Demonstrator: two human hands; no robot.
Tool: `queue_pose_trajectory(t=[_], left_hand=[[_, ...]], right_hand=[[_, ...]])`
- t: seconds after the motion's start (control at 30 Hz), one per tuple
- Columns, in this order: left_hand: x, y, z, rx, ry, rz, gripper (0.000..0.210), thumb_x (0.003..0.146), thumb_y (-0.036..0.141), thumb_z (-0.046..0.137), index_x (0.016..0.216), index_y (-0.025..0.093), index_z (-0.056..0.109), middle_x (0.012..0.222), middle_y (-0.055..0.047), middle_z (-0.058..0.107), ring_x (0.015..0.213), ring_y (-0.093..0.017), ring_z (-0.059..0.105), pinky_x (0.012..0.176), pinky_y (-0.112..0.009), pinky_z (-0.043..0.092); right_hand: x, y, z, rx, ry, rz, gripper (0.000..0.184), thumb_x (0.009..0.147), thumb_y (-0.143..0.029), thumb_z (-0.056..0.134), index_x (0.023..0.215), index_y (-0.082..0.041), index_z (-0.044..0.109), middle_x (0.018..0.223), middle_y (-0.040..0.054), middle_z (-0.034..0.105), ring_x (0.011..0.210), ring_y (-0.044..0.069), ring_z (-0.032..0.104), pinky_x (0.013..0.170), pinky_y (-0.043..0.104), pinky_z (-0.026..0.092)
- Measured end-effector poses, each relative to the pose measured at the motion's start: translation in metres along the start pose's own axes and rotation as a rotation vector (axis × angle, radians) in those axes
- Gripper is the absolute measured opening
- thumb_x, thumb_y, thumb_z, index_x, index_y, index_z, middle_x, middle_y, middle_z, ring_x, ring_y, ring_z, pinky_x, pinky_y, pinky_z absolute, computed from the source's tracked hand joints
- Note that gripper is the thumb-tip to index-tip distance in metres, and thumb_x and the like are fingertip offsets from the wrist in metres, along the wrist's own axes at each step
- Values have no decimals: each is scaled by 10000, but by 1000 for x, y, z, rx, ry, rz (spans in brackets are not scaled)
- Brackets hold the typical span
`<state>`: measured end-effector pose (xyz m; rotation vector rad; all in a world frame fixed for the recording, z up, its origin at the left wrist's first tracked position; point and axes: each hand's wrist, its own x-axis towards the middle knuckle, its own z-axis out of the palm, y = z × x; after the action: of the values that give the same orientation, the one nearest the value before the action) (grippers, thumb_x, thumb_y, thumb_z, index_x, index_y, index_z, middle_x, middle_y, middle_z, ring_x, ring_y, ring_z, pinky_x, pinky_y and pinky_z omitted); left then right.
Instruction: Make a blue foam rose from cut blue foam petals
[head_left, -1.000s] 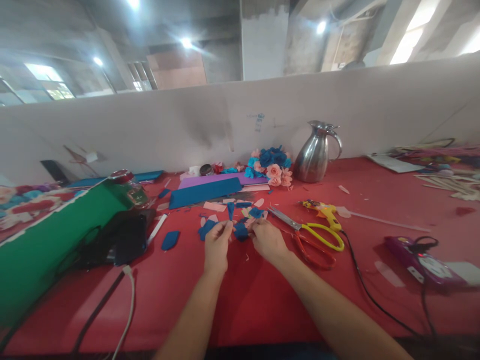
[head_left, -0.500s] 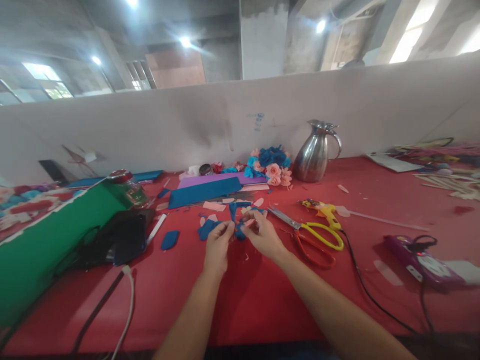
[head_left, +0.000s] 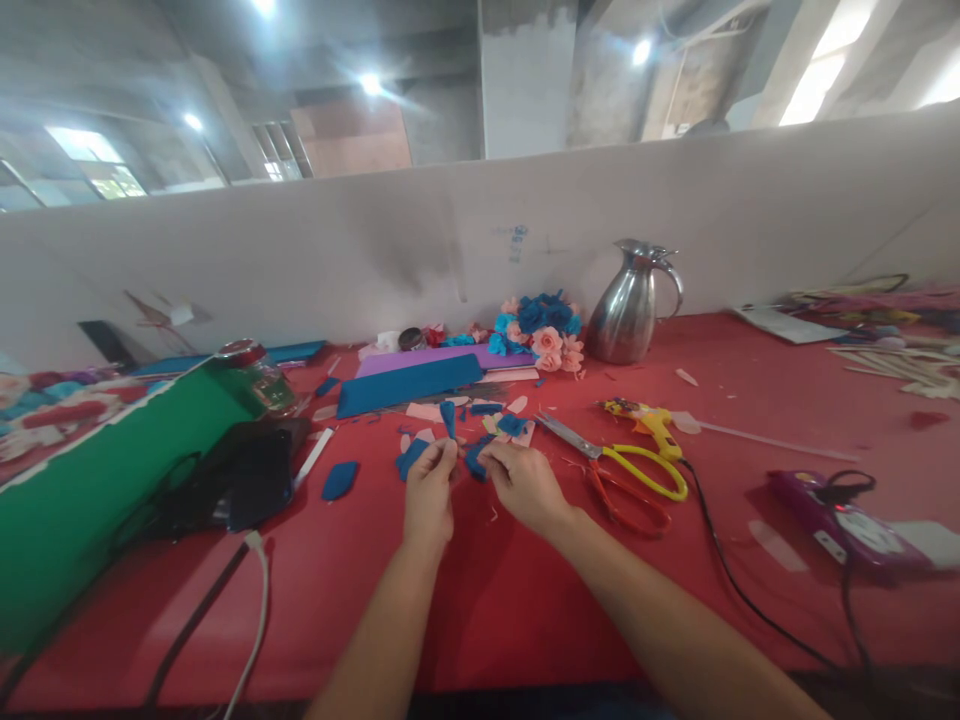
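My left hand [head_left: 430, 490] pinches a small rolled piece of blue paper [head_left: 448, 418], which stands up from the fingertips. My right hand [head_left: 526, 484] is closed, thumb and fingers together on the edge of a blue paper petal [head_left: 475, 461]. To the left, another blue petal [head_left: 409, 460] lies partly behind my left hand. Just beyond my right hand is a further blue piece [head_left: 513, 425], among pink and blue scraps. A separate blue petal [head_left: 340, 480] rests flat farther left.
Scissors [head_left: 637, 472] with yellow and red handles and a yellow glue gun [head_left: 658, 432] lie right. Behind are blue paper [head_left: 409, 385], paper flowers [head_left: 550, 340] and a steel jug [head_left: 624, 315]. A phone [head_left: 259, 480], green board [head_left: 135, 490] and purple power strip [head_left: 840, 525] flank them.
My hands have moved slightly apart. The rolled blue piece now stands more clearly in my left fingers, and my right fingers have lowered and closed at the petal.
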<state>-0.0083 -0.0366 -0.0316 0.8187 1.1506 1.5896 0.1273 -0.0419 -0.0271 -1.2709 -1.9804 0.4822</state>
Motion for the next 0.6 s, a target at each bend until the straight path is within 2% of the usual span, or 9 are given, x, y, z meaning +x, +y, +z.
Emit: queue_pose_trajectory(t=[0.1,0.27,0.47,0.6], left_hand=[[2,0,-1,-26,49,31,358,548,459,804,683,158,665,627,25,563,500,-56,363,473,-192,287],[3,0,-1,-24,53,34,367,547,459,805,688,152,662,619,32,551,484,-45,344,461,-189,272],[1,-3,-1,7,3,-49,367,530,432,819,717,149,678,651,15,595,555,-71,449,522,-191,339],[0,-3,-2,67,-6,-12,359,562,432,803,758,154,687,665,19,591,572,-77,448,544,-195,348]], right_hand=[[-1,-2,-1,-38,-6,-4,216,918,-211,450,844,-212,653,805,31,699,742,157,637,682,220,408],[0,-2,-1,-59,-13,-12,204,915,-221,470,849,-215,663,815,33,707,757,165,645,682,227,407],[-1,-4,-2,-134,-71,-9,209,914,-227,471,854,-218,671,818,39,708,753,167,649,650,227,399],[1,-1,-4,-131,-51,32,191,910,-231,482,885,-231,671,880,31,713,814,165,650,714,232,423]])
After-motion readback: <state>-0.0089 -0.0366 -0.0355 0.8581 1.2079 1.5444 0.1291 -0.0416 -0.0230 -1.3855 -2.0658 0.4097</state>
